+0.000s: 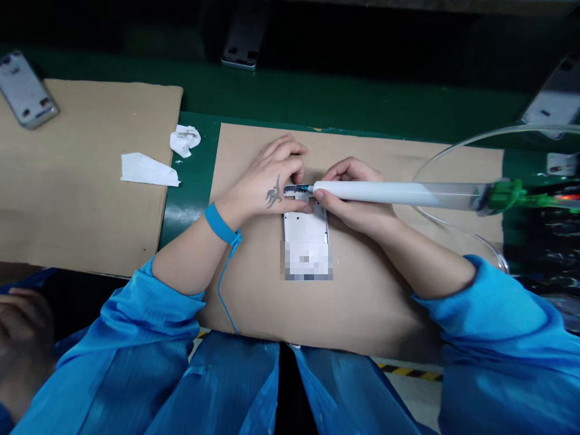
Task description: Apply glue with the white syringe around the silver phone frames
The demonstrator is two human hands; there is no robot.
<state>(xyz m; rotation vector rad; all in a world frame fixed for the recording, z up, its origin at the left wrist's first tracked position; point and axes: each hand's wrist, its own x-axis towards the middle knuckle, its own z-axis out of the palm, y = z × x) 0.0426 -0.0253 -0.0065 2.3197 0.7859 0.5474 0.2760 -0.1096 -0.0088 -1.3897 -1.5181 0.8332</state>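
My left hand (265, 184) pins the phone frame (306, 229) steady, fingers curled over it. My right hand (353, 202) grips the dispensing syringe (385, 193); it reaches the frame's edge.

hands (265, 184) (357, 205): 2 | phone housings (306, 229): 4 | syringes (376, 193): 1 | cardboard sheets (90, 181): 2 | paper wipes (149, 170): 2 | wrist straps (220, 223): 1
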